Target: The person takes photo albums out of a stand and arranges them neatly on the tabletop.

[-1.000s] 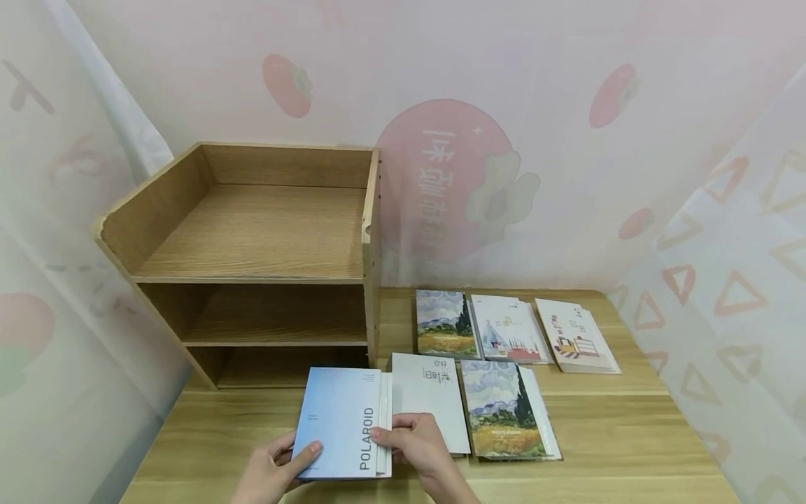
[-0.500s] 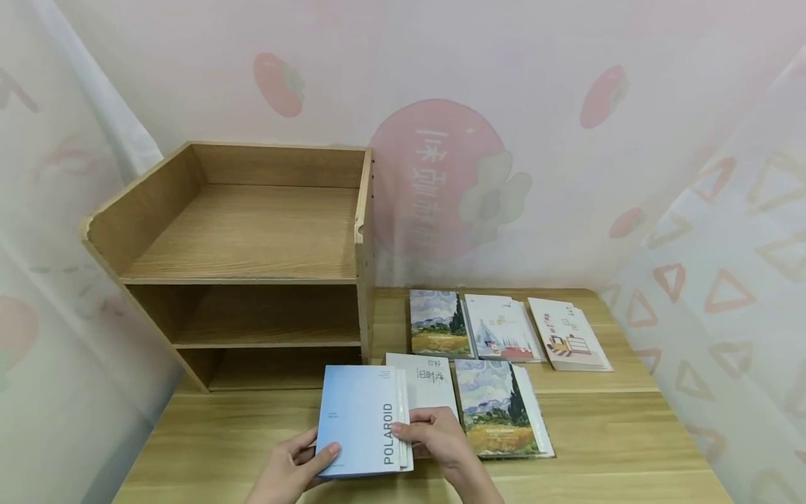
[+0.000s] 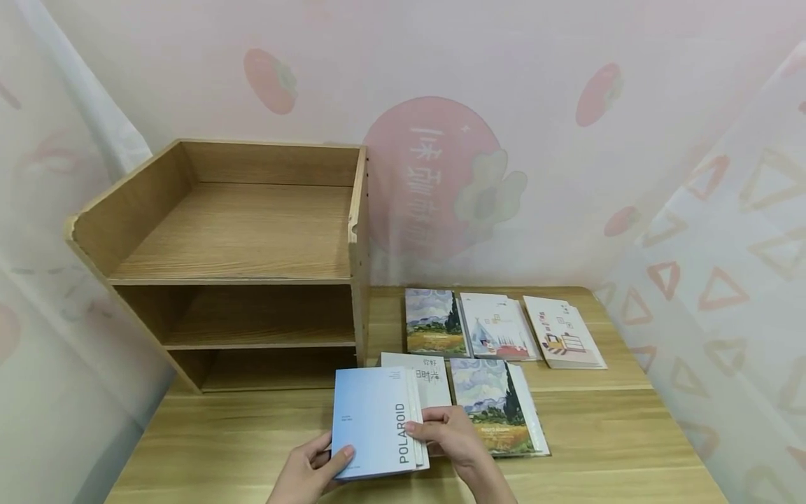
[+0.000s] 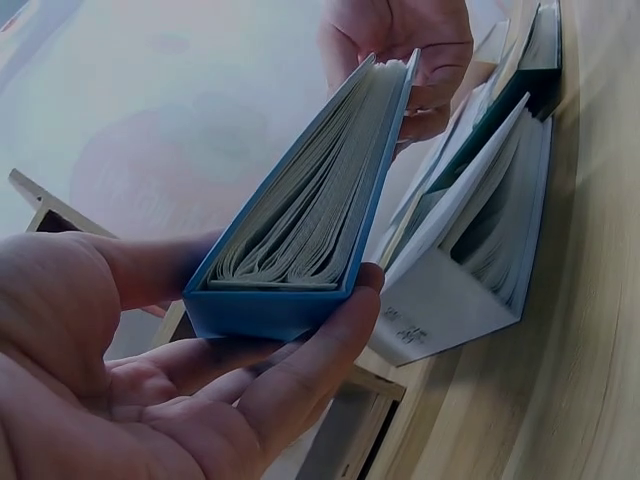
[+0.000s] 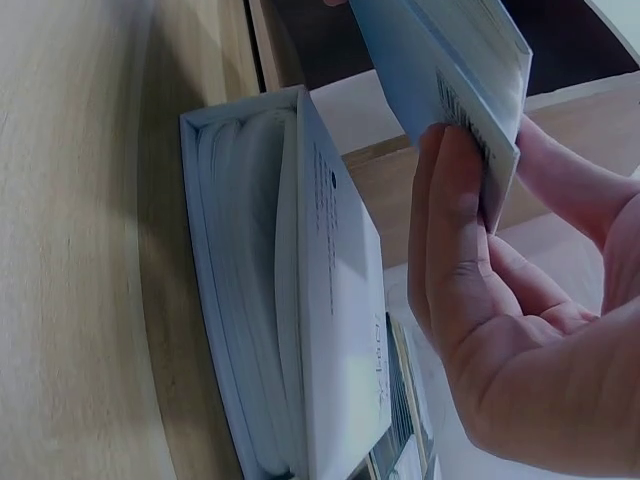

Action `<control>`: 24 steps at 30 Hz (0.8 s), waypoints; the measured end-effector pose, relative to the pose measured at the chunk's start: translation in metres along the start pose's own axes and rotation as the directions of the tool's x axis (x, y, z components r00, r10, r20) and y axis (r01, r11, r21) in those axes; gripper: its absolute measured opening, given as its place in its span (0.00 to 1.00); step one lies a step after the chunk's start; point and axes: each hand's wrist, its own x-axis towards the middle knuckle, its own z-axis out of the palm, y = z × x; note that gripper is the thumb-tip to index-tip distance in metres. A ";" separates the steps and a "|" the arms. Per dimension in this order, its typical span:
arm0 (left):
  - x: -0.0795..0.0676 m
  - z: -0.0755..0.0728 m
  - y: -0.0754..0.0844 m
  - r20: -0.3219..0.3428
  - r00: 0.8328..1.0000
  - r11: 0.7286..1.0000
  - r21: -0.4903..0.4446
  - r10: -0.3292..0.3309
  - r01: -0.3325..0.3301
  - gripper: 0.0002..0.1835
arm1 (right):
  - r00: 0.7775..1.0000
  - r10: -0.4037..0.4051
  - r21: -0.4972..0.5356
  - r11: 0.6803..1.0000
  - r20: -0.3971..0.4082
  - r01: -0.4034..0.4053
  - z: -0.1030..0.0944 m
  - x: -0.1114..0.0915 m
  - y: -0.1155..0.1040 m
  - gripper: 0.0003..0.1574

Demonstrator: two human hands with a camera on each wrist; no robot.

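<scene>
A light-blue photo album (image 3: pixel 371 420) marked POLAROID is held above the table by both hands. My left hand (image 3: pixel 311 469) grips its left, spine side, thumb on the cover and fingers beneath, as the left wrist view shows on the blue spine (image 4: pixel 260 310). With thumb on top and fingers under the back cover, my right hand (image 3: pixel 453 441) pinches the opposite edge. Behind the right hand lies a white album (image 3: pixel 415 364), partly hidden by the blue one. Just right of it is an album with a landscape painting (image 3: pixel 494 406) on its cover.
A wooden shelf unit (image 3: pixel 233 231) with stacked levels stands at the left on the wooden table (image 3: pixel 598 448). Along the back right lie another painting-covered album (image 3: pixel 434 322), a white album with a tent picture (image 3: pixel 497 325) and a white album with a furniture picture (image 3: pixel 562 332).
Both hands have carried the blue album to the right, so it covers more of the white album. The head view has also shifted slightly. Both hands keep their hold.
</scene>
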 end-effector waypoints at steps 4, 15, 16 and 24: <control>0.001 0.003 0.001 0.017 1.000 1.000 -0.002 0.015 -0.015 0.42 | 1.000 -0.016 0.000 1.000 0.006 0.016 -0.004 -0.002 0.000 0.18; 0.005 0.016 0.000 0.039 0.999 0.999 0.006 0.034 -0.034 0.43 | 1.000 -0.025 0.012 1.000 0.007 0.025 -0.017 -0.006 -0.003 0.20; 0.006 0.019 0.000 0.041 0.998 0.999 0.006 0.037 -0.037 0.43 | 1.000 -0.023 0.011 1.000 0.004 0.023 -0.020 -0.006 -0.003 0.20; 0.013 0.039 0.001 0.090 0.993 0.997 -0.027 0.074 -0.072 0.39 | 1.000 -0.018 0.025 1.000 0.003 0.018 -0.042 -0.012 -0.007 0.23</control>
